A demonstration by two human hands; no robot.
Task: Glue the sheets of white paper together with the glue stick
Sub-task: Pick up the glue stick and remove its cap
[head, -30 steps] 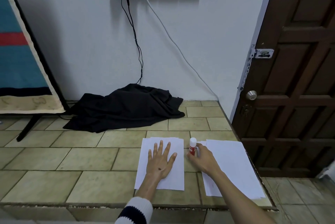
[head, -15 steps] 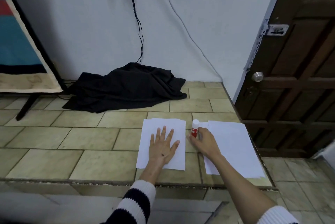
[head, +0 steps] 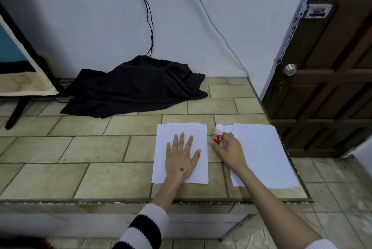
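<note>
The glue stick (head: 218, 134) stands upright between the two paper stacks, its cap on top. The right hand (head: 229, 151) pinches its base; the left hand (head: 182, 160) lies flat, fingers spread, on the left stack (head: 161, 170).

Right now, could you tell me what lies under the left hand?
The left hand rests flat on a small stack of white paper lying on the tiled ledge. The sheet area beneath the palm is covered.

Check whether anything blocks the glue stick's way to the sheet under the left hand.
Only the left hand itself covers part of that sheet; the tile gap from the glue stick, held by the right hand, is bare.
</note>
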